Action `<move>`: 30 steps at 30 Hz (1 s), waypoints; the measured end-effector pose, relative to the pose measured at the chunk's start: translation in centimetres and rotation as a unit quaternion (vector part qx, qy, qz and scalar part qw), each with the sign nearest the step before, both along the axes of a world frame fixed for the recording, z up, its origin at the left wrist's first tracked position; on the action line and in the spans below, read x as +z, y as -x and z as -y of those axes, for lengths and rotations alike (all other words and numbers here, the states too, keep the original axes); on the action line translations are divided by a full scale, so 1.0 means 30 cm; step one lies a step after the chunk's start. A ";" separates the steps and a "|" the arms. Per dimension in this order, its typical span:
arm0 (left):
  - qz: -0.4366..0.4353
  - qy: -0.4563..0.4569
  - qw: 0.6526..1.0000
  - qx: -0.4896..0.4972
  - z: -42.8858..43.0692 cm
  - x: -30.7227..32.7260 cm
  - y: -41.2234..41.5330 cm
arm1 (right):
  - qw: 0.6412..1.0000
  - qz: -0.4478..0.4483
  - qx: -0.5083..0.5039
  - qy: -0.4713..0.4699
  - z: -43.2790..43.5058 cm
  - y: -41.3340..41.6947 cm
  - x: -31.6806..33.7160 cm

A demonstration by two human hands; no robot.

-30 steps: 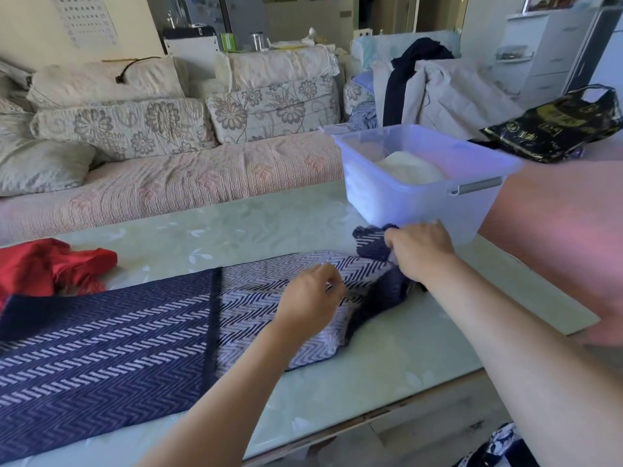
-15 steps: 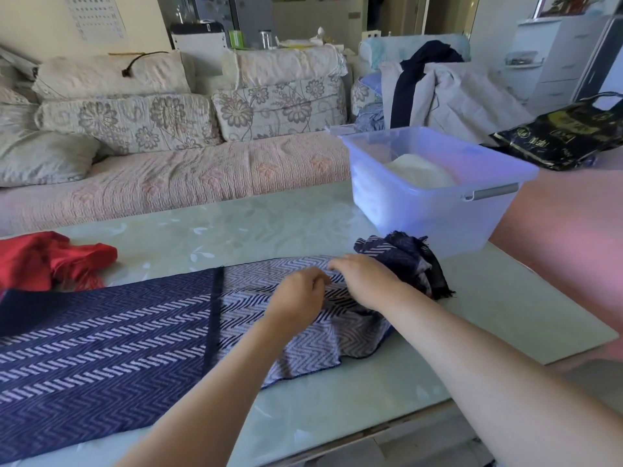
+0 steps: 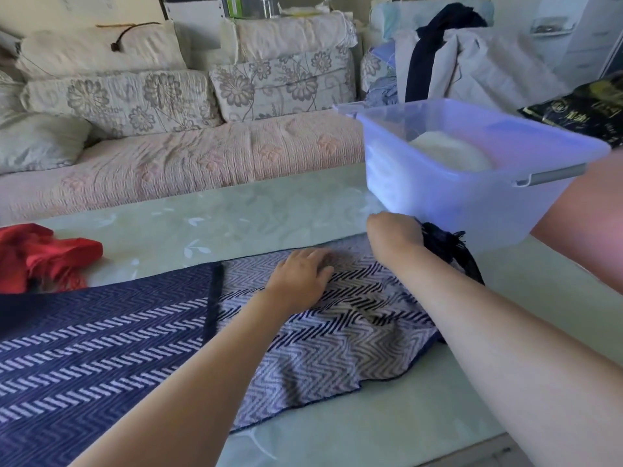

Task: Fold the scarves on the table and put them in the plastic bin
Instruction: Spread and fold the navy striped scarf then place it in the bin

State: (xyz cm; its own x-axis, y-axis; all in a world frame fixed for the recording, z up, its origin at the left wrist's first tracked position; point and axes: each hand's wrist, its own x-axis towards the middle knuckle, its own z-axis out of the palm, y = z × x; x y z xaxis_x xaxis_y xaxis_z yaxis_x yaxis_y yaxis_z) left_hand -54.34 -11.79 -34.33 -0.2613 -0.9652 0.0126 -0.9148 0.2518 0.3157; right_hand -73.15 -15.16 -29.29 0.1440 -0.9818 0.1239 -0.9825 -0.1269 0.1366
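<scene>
Navy scarf (image 3: 135, 335) on the counter (image 3: 242, 210).
My left grip (image 3: 300, 278) presses it, fingers flat; my right grip (image 3: 394, 235) holds its fringed end (image 3: 445, 246).

The right hand (image 3: 394, 235) hides its own fingers against the dark fringe (image 3: 448, 251), perhaps gripping it. The navy scarf (image 3: 101, 348) and red scarf (image 3: 40, 254) run off the picture's left edge.

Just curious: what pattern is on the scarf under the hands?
Navy and white herringbone zigzags on the scarf, clearest in the head view.
</scene>
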 end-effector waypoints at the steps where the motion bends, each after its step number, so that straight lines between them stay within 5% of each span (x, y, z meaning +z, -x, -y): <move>1: 0.021 0.003 1.000 -0.002 -0.003 -0.018 -0.003 | 1.000 0.007 -0.009 0.029 0.012 -0.010 -0.007; 5: 0.117 -0.008 0.993 -0.014 -0.017 -0.065 -0.008 | 1.000 0.002 0.005 0.023 0.025 -0.052 -0.030; 9: 0.104 -0.018 0.994 0.002 -0.015 -0.061 -0.007 | 0.996 0.028 0.079 0.024 -0.045 -0.101 -0.015; 12: 0.057 0.092 0.994 -0.001 -0.041 -0.057 -0.012 | 0.978 0.109 0.175 -0.027 -0.156 -0.136 -0.043; 15: 0.015 0.172 0.985 0.019 -0.113 -0.040 -0.022 | 0.954 0.209 0.133 -0.169 -0.296 -0.115 -0.091; 20: 0.000 0.161 0.987 0.026 -0.266 -0.051 -0.040 | 0.959 0.182 0.137 -0.171 -0.443 0.009 -0.109; 24: 0.075 0.038 0.996 -0.008 -0.358 -0.066 -0.033 | 0.971 0.013 0.139 -0.192 -0.468 0.115 -0.131; 30: 0.130 -0.008 0.991 -0.015 -0.448 -0.053 -0.018 | 0.975 -0.080 0.062 -0.197 -0.462 0.108 -0.063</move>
